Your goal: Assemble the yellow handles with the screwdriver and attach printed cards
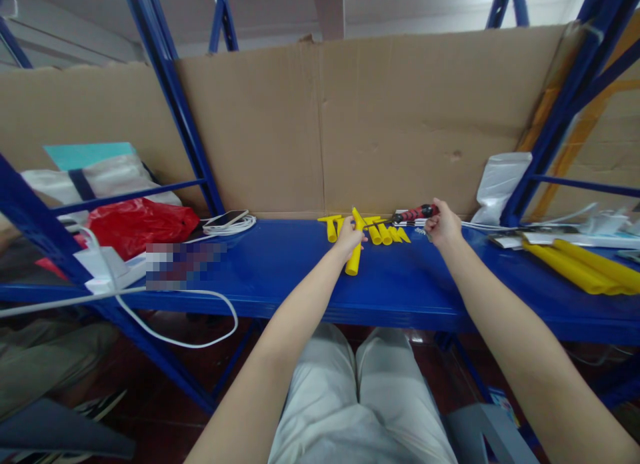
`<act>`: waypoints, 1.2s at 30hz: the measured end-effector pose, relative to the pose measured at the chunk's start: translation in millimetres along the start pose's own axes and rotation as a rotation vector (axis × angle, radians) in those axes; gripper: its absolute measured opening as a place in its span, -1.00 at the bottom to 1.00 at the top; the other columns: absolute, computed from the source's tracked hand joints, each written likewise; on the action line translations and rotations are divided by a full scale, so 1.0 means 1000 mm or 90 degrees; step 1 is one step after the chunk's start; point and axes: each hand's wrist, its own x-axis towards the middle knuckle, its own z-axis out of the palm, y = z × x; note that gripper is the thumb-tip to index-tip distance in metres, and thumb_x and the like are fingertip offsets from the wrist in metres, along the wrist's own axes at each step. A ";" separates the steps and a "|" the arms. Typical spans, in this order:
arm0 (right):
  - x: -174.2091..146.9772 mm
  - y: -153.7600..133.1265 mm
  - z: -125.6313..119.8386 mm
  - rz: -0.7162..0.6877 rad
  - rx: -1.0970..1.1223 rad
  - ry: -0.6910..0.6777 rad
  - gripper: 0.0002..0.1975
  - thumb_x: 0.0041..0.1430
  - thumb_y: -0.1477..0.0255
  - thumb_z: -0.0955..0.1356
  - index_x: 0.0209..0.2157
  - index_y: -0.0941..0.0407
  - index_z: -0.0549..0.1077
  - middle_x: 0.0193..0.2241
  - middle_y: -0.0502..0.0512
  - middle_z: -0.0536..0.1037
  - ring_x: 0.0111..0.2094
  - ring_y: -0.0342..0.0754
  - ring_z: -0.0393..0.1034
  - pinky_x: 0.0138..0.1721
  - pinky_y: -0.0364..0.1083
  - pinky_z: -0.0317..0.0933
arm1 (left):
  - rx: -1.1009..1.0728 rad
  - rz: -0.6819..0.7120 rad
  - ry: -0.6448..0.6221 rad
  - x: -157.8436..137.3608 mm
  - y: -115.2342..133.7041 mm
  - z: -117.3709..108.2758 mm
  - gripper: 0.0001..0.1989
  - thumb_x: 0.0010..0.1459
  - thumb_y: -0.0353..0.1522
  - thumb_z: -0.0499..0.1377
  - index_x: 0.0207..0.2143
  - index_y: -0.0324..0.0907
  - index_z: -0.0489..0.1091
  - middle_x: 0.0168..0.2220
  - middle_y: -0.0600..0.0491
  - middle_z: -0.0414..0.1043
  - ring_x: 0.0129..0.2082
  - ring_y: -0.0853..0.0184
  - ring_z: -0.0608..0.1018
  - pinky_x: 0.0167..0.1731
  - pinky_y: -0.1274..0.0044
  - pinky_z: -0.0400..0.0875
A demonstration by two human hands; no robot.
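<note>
My left hand (351,239) is closed around a yellow tube piece (353,261), which stands tilted over the blue shelf. In my right hand (444,223) is a screwdriver (413,214) with a red and black handle, gripped at its rear end. Its thin dark shaft points left and reaches the yellow piece near my left fingers; whether the tip is inside it I cannot tell. Several more yellow tube pieces (385,235) lie behind and beside my left hand. Small pale bits (421,231) lie by the screwdriver handle.
Long yellow tubes (587,267) lie at the right on the blue shelf (300,277). A coiled white cable (235,224), a red plastic bag (143,225) and a white power strip (120,267) are at the left. Cardboard (400,124) walls the back between blue posts. Another person's leg shows lower left.
</note>
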 end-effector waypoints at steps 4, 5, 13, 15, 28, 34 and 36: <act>-0.013 -0.004 0.010 -0.018 -0.023 0.111 -0.54 -0.08 0.32 0.46 -0.57 0.05 0.03 -0.82 -0.25 0.06 -0.81 -0.29 -0.05 -0.85 -0.28 -0.14 | -0.007 0.008 0.017 0.004 -0.002 -0.001 -0.39 0.02 -0.62 0.09 0.12 -0.05 0.14 0.00 -0.02 0.38 -0.44 0.47 0.53 -0.69 0.73 0.25; -0.017 -0.005 0.013 -0.018 -0.032 0.118 -0.56 -0.05 0.35 0.44 -0.58 0.05 0.04 -0.83 -0.25 0.06 -0.81 -0.29 -0.06 -0.85 -0.28 -0.15 | -0.007 0.009 0.020 0.004 -0.002 -0.001 -0.39 0.02 -0.62 0.08 0.12 -0.06 0.14 0.00 -0.02 0.38 -0.45 0.48 0.53 -0.69 0.73 0.25; -0.034 -0.009 0.025 0.042 -0.183 0.058 -0.70 0.10 0.46 0.34 -0.58 0.08 0.13 -0.83 -0.21 0.07 -0.79 -0.29 -0.04 -0.76 -0.27 -0.09 | 0.018 0.014 0.026 0.007 -0.003 -0.002 -0.41 0.02 -0.60 0.10 0.10 -0.07 0.14 0.00 0.00 0.37 -0.47 0.50 0.52 -0.66 0.72 0.29; -0.036 -0.010 0.026 0.112 -0.249 0.005 -0.73 0.15 0.45 0.30 -0.58 0.09 0.17 -0.83 -0.18 0.09 -0.78 -0.28 0.00 -0.74 -0.26 -0.07 | 0.017 0.018 0.026 0.006 -0.003 -0.001 -0.42 0.03 -0.60 0.10 0.10 -0.08 0.14 0.01 -0.02 0.37 -0.49 0.51 0.51 -0.67 0.72 0.27; -0.045 0.007 0.021 0.268 -0.712 -0.312 -0.72 0.19 0.32 0.33 -0.54 0.18 0.34 -0.70 -0.03 0.34 -0.73 -0.27 0.16 -0.71 -0.26 -0.01 | 0.024 0.046 0.039 0.009 -0.003 -0.001 -0.35 -0.04 -0.65 0.07 0.15 -0.13 0.26 0.11 -0.05 0.35 -0.27 0.35 0.55 -0.48 0.61 0.44; -0.045 0.006 0.024 0.168 -0.739 -0.310 -0.67 0.22 0.43 0.30 -0.62 0.15 0.26 -0.77 -0.10 0.23 -0.74 -0.28 0.08 -0.71 -0.26 -0.03 | 0.056 0.102 0.027 0.005 -0.004 0.001 -0.36 -0.05 -0.67 0.13 0.13 -0.21 0.30 0.03 -0.10 0.43 -0.17 0.32 0.54 -0.15 0.52 0.44; -0.045 0.004 0.026 0.126 -0.686 -0.291 -0.71 0.23 0.47 0.29 -0.59 0.15 0.27 -0.73 -0.09 0.27 -0.73 -0.28 0.12 -0.70 -0.26 -0.01 | 0.050 0.113 0.022 0.005 -0.006 0.003 -0.34 -0.07 -0.64 0.19 0.13 -0.19 0.29 0.01 -0.08 0.44 -0.19 0.35 0.54 -0.15 0.53 0.43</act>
